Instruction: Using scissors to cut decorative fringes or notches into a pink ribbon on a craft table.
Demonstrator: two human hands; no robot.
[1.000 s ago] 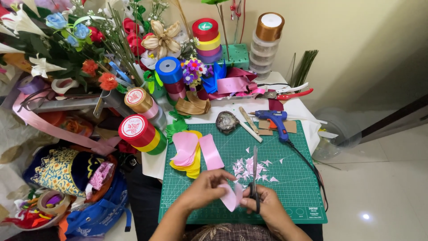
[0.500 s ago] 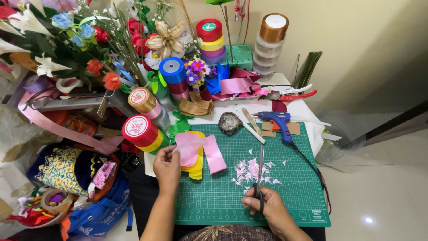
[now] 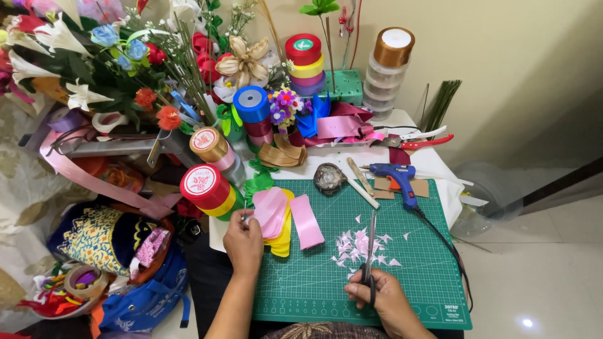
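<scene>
Cutting of pink ribbon petals looks partly done — a stack of rounded pink pieces (image 3: 270, 210) lies on yellow pieces (image 3: 282, 233) at the upper left of the green cutting mat (image 3: 314, 289), with one longer pink ribbon strip (image 3: 306, 221) just beside them to the right, uncut in shape as far as I can judge. A scatter of small pink trimmings (image 3: 358, 246) sits near the mat's middle, which suggests several pieces are already shaped; nothing on the mat is assembled or glued. The blue glue gun (image 3: 396, 179) rests at the mat's upper right edge on the tabletop (image 3: 433, 182), well apart from both hands, so joining appears not yet begun. Left hand (image 3: 244, 242): palm down at the mat's left edge, fingers pinched together at the rim of the pink stack; it seems to grip something thin and small, but what exactly I cannot tell. Right hand (image 3: 384, 300): low on the mat, near the bottom edge, fingers closed through the handles of a pair of scissors (image 3: 370, 251), blades pointing up and away from the body toward the trimmings, apparently closed. The scissor tips lie near the glue gun's cord, not touching it. Ribbon spools — a red-topped one (image 3: 202, 186) closest — stand left of the mat.
</scene>
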